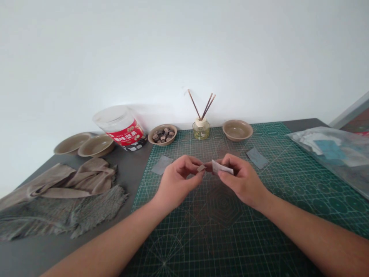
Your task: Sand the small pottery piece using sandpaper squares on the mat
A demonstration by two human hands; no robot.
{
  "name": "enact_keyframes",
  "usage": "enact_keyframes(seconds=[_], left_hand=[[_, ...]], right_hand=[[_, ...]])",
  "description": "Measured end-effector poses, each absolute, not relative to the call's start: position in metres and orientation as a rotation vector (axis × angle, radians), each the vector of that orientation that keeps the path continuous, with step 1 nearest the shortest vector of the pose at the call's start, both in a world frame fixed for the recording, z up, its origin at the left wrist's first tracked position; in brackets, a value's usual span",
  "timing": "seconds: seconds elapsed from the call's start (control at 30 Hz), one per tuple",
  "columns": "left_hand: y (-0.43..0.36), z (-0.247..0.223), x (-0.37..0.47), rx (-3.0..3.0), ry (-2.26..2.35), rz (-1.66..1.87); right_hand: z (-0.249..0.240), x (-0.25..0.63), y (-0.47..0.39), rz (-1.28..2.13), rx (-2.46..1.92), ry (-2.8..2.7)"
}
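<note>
My left hand (183, 175) pinches a small greyish-tan block (201, 168) between thumb and fingers, above the middle of the cutting mat (184, 231). Close beside it, my right hand (242, 177) grips a folded grey-white piece of sandpaper (221, 168). A slight gap separates the visible end of the paper from the block. Behind the hands, a shallow bowl (150, 139) holds several small blocks in brown, grey and pinkish tones. Flat grey sheets lie on the mat to the left (162, 165) and right (257, 158) of the hands.
A tan bowl (238, 137) and a reed diffuser (201, 130) stand along the wall. At the left are a red-labelled plastic jar (127, 132), two more bowls (96, 148) and a crumpled grey-brown cloth (66, 192). A clear plastic bag (334, 150) lies on the right.
</note>
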State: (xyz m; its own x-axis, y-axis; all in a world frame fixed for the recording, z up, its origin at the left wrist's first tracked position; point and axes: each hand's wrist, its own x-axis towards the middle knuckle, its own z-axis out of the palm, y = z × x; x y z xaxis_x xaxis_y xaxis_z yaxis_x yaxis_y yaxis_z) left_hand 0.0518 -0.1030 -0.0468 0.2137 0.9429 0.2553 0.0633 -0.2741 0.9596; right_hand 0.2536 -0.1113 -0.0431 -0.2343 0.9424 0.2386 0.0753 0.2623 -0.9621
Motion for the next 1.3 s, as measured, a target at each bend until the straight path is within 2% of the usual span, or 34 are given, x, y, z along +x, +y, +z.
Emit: enact_keyframes(seconds=[0.17,0.3,0.57,0.9,1.17,1.3], left_hand=[[-0.102,-0.048,0.053,1.481,0.932,1.193],[-0.097,-0.048,0.051,1.421,0.995,1.161],[-0.097,-0.050,0.052,1.288,0.926,0.954],[-0.096,-0.048,0.049,1.370,0.929,0.886],[-0.097,-0.044,0.049,1.481,0.984,0.847],[-0.098,-0.044,0.048,1.518,1.008,0.808]], right_hand=[[-0.044,0.259,-0.108,1.442,-0.869,-1.385],[-0.048,0.263,-0.106,1.547,-0.872,-1.364],[-0.046,0.263,-0.105,1.089,-1.044,-1.692],[-0.043,0.263,-0.110,0.831,-1.054,-1.948],[-0.050,0.266,-0.105,0.556,-0.850,-2.102],[-0.050,0.267,-0.105,0.596,-0.863,-2.063]])
